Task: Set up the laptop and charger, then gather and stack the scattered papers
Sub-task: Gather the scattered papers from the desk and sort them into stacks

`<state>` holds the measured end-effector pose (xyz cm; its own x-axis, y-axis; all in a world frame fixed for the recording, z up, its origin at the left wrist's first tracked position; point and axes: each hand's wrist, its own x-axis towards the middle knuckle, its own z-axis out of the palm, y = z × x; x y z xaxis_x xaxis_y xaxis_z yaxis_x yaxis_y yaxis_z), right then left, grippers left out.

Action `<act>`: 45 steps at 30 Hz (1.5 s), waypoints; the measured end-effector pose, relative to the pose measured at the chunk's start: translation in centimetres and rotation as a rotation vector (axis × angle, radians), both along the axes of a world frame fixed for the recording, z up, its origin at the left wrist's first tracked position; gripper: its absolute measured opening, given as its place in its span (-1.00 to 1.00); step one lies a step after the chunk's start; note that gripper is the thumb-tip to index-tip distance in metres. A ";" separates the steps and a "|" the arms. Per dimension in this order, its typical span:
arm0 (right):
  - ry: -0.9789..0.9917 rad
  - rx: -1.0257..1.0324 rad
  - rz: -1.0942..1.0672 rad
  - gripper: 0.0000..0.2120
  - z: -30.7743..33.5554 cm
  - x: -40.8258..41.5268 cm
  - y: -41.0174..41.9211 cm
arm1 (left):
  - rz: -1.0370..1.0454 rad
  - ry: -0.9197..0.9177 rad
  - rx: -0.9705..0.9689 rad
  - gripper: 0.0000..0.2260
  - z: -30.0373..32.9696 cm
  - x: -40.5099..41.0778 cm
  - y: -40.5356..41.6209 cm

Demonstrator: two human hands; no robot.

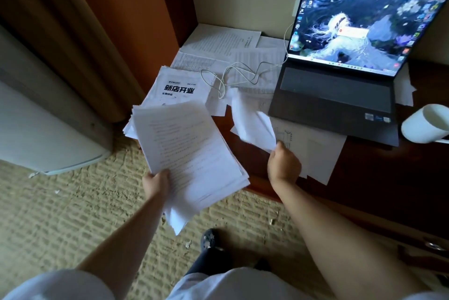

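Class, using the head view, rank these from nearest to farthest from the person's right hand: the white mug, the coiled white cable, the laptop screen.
From the right hand:
1. Coiled white cable, up and slightly left, lying on papers.
2. White mug, far right on the desk; close to the cable's distance, so this order is tentative.
3. Laptop screen, at the back right.

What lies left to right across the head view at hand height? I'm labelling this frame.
Left hand → paper stack it holds → right hand pinching a loose sheet → laptop → white mug.
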<state>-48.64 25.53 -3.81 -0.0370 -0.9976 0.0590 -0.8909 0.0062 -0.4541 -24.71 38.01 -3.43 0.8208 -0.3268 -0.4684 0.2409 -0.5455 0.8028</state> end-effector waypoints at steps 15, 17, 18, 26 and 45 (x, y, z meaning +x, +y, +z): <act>0.109 0.106 0.928 -0.59 0.4 -0.4 4.8 | -0.382 0.455 -0.152 -0.82 -0.7 -3.0 -2.2; 0.101 0.195 0.919 -0.56 0.3 -2.1 4.9 | -0.253 0.611 -0.248 -0.70 -1.0 -2.7 -2.1; 0.086 0.211 0.923 -0.58 0.4 -2.8 5.0 | -0.241 0.706 -0.309 -0.61 -1.0 -2.8 -2.1; 0.190 0.214 0.962 -0.52 0.2 -5.5 5.2 | -0.342 0.523 -0.115 -0.67 0.0 -3.4 -2.8; 0.161 0.024 1.034 -0.76 -0.8 -2.7 8.1 | -0.229 0.546 -0.347 -0.55 0.6 -4.9 -1.2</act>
<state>-51.32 33.62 -4.57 0.8415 -0.5392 -0.0324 -0.5166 -0.7859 -0.3397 -29.63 36.77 -2.83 0.3891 -0.6700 -0.6322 0.5700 -0.3640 0.7366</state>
